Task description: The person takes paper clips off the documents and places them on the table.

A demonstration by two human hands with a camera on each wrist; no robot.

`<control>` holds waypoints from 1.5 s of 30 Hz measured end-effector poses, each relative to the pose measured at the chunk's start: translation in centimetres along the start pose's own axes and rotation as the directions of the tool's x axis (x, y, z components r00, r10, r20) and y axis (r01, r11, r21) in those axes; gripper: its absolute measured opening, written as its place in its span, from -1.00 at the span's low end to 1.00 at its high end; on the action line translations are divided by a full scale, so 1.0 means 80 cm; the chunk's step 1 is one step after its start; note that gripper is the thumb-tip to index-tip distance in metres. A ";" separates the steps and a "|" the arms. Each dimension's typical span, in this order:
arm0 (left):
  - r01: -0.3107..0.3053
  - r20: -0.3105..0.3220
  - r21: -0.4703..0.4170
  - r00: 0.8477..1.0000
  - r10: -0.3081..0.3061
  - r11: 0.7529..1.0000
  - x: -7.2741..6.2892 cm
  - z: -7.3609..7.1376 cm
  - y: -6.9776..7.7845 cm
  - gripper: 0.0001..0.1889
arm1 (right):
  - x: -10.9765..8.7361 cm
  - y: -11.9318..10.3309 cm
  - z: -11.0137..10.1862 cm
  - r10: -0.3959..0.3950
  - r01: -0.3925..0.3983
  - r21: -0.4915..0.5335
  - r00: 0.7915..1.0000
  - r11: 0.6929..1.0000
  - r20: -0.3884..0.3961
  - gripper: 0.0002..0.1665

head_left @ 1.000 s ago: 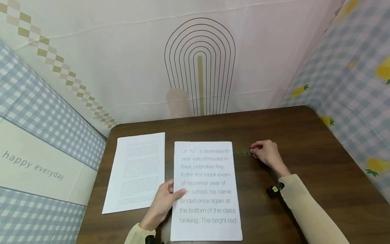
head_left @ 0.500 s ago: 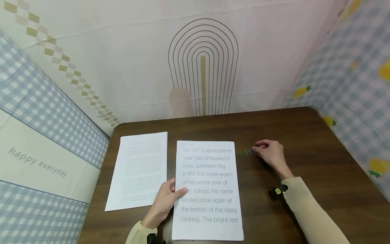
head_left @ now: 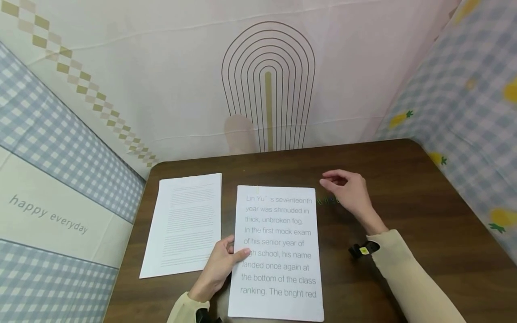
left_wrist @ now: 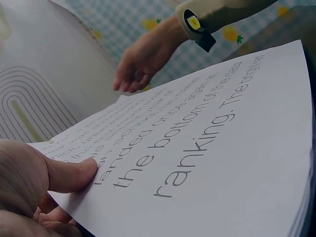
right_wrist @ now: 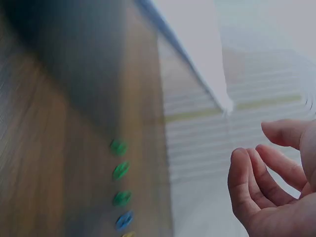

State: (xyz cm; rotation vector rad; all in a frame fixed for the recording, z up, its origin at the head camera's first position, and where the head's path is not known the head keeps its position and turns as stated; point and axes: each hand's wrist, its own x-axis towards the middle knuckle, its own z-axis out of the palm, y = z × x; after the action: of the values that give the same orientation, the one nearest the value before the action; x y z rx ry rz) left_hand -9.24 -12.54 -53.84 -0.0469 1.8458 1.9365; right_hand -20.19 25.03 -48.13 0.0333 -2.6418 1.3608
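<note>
My left hand [head_left: 221, 264] grips the left edge of a stack of printed paper [head_left: 278, 251], thumb on top and fingers beneath. In the left wrist view the sheets [left_wrist: 222, 163] slope up from that thumb. A pale yellow paper clip [head_left: 257, 189] sits on the stack's top edge. Above a row of paper clips [head_left: 329, 201], to the right of the stack, is my right hand [head_left: 349, 190]. Its fingers are loosely bent, with a gap between thumb and fingertips and nothing visible there. The right wrist view shows several green clips [right_wrist: 121, 170], a blue clip [right_wrist: 124, 220] and a yellowish one [right_wrist: 129, 234].
Another stack of printed paper [head_left: 183, 224] lies on the left of the brown wooden table [head_left: 404, 193]. A patterned cloth [head_left: 181, 89] hangs behind the table, and checked cloth [head_left: 452, 125] with yellow fruit prints stands at its right side.
My right hand has lifted from the row of clips and moved left toward the stack's top right corner. The left hand keeps its hold, and the stack is shifted slightly right.
</note>
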 end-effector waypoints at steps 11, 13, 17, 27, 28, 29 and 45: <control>0.002 -0.011 -0.006 1.000 -0.002 1.000 -0.002 0.002 0.004 -0.52 | 0.008 -0.066 0.039 -0.190 0.181 0.075 0.972 0.981 0.138 -0.67; 0.003 -0.013 -0.006 1.000 -0.003 1.000 -0.002 0.002 0.004 -0.52 | 0.010 -0.073 0.046 -0.203 0.191 0.088 0.965 0.978 0.164 -0.66; 0.000 -0.014 0.002 1.000 0.000 1.000 -0.002 0.003 0.005 -0.53 | 0.014 -0.085 0.059 -0.207 0.190 0.099 0.955 0.977 0.211 -0.65; -0.012 0.000 0.019 1.000 0.012 1.000 -0.001 0.006 0.003 -0.57 | 0.026 -0.102 0.092 -0.200 0.185 0.077 0.919 0.980 0.339 -0.60; -0.012 0.002 0.020 1.000 0.012 1.000 -0.001 0.007 0.003 -0.57 | 0.026 -0.104 0.094 -0.196 0.180 0.077 0.915 0.981 0.353 -0.61; -0.013 0.004 0.021 1.000 0.013 1.000 -0.001 0.007 0.002 -0.57 | 0.026 -0.106 0.097 -0.193 0.179 0.073 0.911 0.981 0.365 -0.61; -0.001 0.003 0.038 1.000 0.001 0.999 0.000 0.010 0.001 -0.57 | 0.029 -0.107 0.113 -0.183 0.174 0.063 0.854 0.983 0.488 -0.77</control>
State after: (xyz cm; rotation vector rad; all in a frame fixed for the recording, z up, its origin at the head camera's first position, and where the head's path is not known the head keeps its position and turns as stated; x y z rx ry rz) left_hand -9.02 -11.77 -53.66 -0.0310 1.8802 1.9002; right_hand -22.89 12.82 -46.02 0.7038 -2.9225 1.4661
